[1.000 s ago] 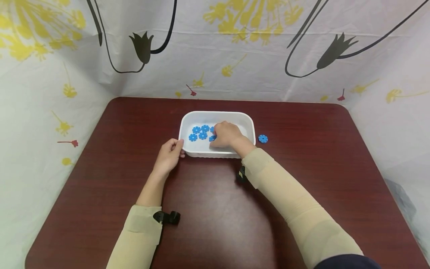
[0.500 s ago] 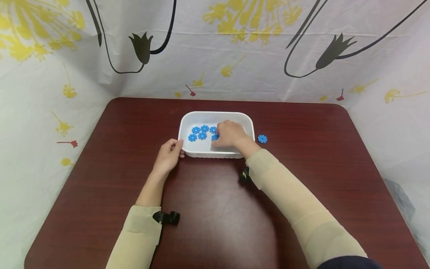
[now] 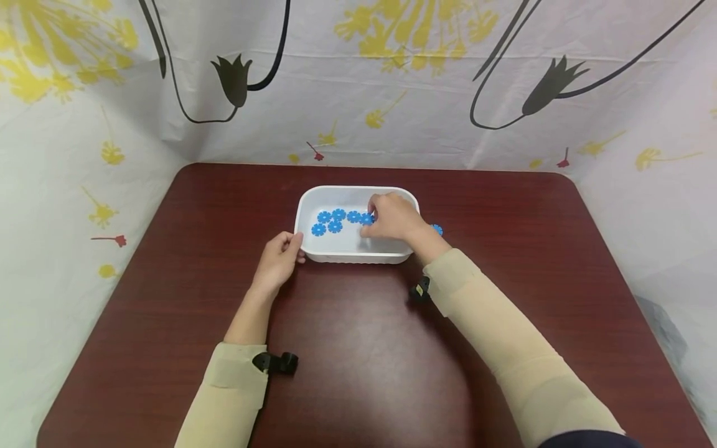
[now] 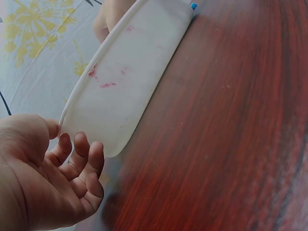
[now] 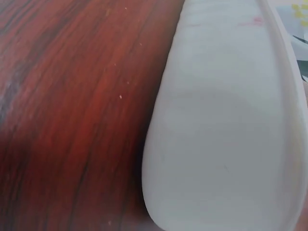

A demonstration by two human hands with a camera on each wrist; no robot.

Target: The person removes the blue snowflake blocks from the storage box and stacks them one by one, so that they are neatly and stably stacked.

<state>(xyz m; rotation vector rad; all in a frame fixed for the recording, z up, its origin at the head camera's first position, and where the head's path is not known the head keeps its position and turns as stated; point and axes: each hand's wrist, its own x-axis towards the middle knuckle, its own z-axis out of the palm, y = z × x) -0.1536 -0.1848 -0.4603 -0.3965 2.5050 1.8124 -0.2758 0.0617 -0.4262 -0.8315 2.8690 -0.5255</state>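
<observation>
On a dark red table (image 3: pixel 358 348), blue notched discs (image 3: pixel 338 214) like small flowers inside a white round-cornered tray (image 3: pixel 358 256), left hand (image 3: pixel 278 257) pinching its rim, right hand (image 3: pixel 395 218) with bent fingers beside one disc (image 3: pixel 366 219), its hold unclear

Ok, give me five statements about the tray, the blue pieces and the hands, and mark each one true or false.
1. The left hand holds the white tray near its left end. True.
2. All the blue pieces in view lie inside the tray. False: an outlying blue piece is on the table, beyond the tray's right end.
3. The right hand is behind the tray. False: it reaches into the tray, at the rightmost piece visible there.
4. Reddish marks show on the tray's outer wall. True.
5. The table is white. False: it is dark reddish brown.
</observation>
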